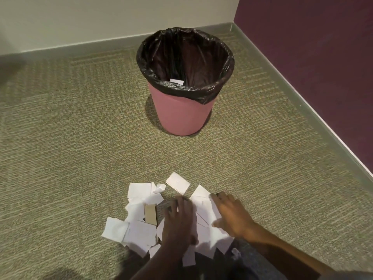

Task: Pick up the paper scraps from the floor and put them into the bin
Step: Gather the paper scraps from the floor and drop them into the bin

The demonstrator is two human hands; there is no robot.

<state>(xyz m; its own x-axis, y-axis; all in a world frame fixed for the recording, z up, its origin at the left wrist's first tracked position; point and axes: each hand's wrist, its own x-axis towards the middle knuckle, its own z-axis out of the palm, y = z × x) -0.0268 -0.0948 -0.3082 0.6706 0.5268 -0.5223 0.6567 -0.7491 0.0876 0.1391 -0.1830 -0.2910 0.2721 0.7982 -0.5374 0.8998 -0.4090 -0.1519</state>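
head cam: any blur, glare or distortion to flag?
Head view: left hand motion-blurred, right hand sharper; wide-angle bend in the baseboards; sheen on the bin liner; soft shadow left of the bin; even lighting otherwise.

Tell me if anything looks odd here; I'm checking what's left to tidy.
White paper scraps lie strewn on the green carpet under both hands, a brown cardboard piece among them. One white scrap is already inside the pink bin with a black liner.
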